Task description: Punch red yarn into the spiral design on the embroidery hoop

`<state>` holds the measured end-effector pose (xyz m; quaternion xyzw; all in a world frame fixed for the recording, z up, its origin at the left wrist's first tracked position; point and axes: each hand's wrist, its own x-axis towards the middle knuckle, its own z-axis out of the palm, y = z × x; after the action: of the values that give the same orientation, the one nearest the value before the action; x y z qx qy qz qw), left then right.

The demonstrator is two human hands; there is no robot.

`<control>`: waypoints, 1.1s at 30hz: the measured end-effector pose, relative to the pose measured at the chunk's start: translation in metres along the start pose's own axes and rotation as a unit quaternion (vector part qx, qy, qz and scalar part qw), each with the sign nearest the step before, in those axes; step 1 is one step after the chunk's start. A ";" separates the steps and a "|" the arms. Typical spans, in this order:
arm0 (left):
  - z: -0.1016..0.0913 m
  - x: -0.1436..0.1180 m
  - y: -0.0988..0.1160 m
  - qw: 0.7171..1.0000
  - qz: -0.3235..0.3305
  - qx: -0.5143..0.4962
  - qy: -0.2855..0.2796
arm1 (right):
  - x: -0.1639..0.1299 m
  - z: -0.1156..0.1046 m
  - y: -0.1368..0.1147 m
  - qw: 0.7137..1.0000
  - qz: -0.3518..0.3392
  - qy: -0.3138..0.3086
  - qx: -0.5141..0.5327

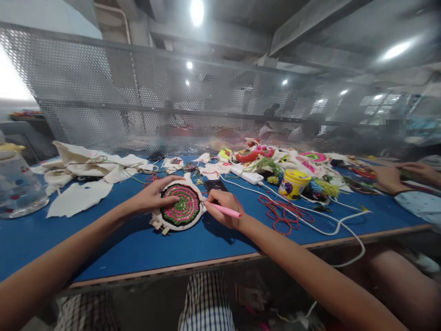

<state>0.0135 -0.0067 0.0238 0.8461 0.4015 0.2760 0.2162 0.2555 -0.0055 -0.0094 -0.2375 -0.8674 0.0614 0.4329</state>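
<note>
Hoop (180,205): looped yarn, rough. Table (138,239): smooth matt blue. Pen (223,210): glossy plastic.

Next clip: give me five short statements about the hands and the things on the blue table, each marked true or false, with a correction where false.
1. The left hand rests on a round embroidery hoop with pink and green yarn rings. True.
2. The right hand holds a blue pair of scissors. False: it holds a slim pink pen-like tool, tip at the hoop's edge.
3. The hoop is lifted well above the blue table. False: it lies on the table.
4. A yellow-lidded small tub stands to the right of the hands. True.
5. The loose red cord lies left of the hoop. False: it lies to the right, past the right hand.
</note>
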 end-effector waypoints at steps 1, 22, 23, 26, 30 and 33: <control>0.000 0.000 0.001 1.000 -0.001 -0.015 -0.003 | 0.001 0.002 0.002 1.000 -0.003 -0.011 0.003; 0.003 0.001 0.000 0.998 -0.016 -0.063 0.004 | -0.003 -0.003 -0.007 0.995 -0.060 0.067 -0.031; 0.003 0.001 0.000 0.998 -0.014 -0.064 0.003 | -0.003 -0.003 -0.008 0.995 -0.060 0.068 -0.030; 0.003 0.001 -0.001 0.998 -0.011 -0.067 0.001 | -0.004 -0.004 -0.008 0.996 -0.055 0.071 -0.028; 0.003 0.001 -0.003 0.997 -0.009 -0.080 -0.001 | -0.004 -0.004 -0.007 0.997 -0.046 0.063 -0.026; 0.003 0.000 -0.005 0.997 -0.004 -0.077 -0.001 | -0.003 -0.004 -0.007 0.998 -0.041 0.044 -0.022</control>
<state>0.0130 -0.0041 0.0184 0.8255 0.3825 0.3040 0.2824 0.2574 -0.0137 -0.0065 -0.2138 -0.8575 0.0145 0.4677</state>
